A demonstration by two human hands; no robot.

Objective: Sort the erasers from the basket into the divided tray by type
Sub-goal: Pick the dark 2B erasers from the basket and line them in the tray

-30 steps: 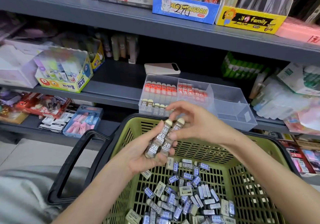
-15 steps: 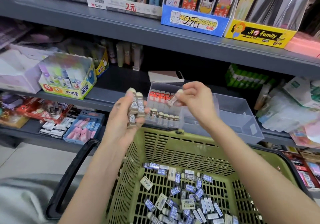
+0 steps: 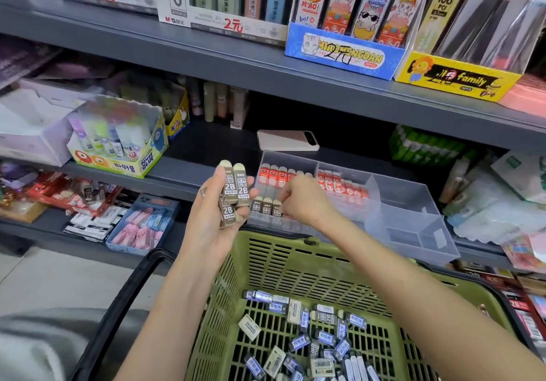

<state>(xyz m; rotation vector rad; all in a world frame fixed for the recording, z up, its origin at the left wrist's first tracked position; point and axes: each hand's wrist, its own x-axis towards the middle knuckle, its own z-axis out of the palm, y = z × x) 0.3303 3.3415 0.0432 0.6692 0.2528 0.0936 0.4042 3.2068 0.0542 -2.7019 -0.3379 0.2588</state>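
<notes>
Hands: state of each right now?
Left hand: closed on several brown 2B erasers.
Right hand: down in the tray, fingers curled at the brown eraser row; any grip cannot be told.

I face grey metal shelving (image 3: 206,64) packed with stationery across the upper frame; a yellow display box (image 3: 455,76) sits at upper right. Pale tiled floor (image 3: 53,280) shows at lower left. Light is even and soft.

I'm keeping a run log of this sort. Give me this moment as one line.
left hand: holds brown 2B erasers | right hand: placing into divided tray, left compartment | basket: many erasers left
</notes>
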